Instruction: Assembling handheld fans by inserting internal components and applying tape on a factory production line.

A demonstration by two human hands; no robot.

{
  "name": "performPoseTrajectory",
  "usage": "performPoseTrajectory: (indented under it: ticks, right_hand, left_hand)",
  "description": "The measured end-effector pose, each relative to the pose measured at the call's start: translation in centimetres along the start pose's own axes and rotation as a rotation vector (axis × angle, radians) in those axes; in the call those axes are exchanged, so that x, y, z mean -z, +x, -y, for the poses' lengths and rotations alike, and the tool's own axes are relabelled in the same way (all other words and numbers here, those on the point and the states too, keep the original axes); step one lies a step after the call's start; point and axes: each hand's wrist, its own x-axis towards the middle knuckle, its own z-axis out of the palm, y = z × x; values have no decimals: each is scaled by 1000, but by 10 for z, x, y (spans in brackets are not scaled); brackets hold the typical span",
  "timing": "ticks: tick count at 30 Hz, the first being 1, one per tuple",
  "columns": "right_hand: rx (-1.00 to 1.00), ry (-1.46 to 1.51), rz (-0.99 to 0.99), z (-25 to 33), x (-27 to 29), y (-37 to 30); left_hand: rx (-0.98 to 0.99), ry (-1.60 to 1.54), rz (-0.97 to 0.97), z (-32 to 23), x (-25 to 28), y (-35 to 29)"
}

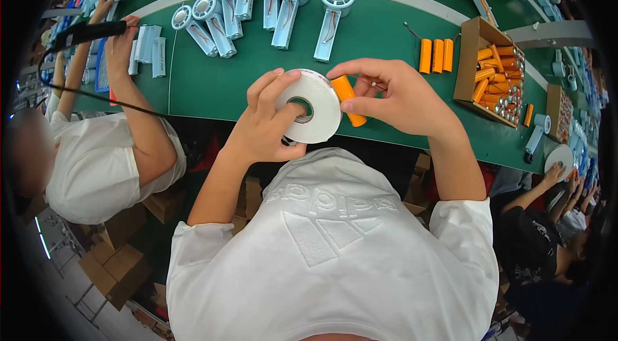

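Note:
My left hand (267,115) is closed round a white roll of tape (322,119), with a finger through its core. In my right hand (393,96) is an orange cylindrical battery (348,100), pinched between thumb and fingers. The battery's side lies against the right edge of the roll, or very close to it; I cannot tell if they stick together. A short bit of wire shows by my right fingers. Both things are held over the near edge of the green table (225,93).
Several light-blue handheld fan bodies (336,0) with exposed wires lie at the back. Orange batteries (437,56) stand in a row beside a cardboard box (468,70) filled with more. A co-worker's arm (129,83) works at the left, near a black cable (96,33). Other people sit at the right.

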Motion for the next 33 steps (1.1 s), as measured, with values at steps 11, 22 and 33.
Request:
performPoseTrajectory:
  ticks: [11,22,33]
  right_hand:
    - [295,-45,-570,12,-51,16]
    - [679,-152,-1053,-37,-109,34]
    - [768,-287,-1153,-33,-81,85]
  left_hand:
    - [328,-116,-259,-30,-20,17]
    - [578,-288,-363,-60,-18,18]
    - [891,-1154,-115,-19,-3,5]
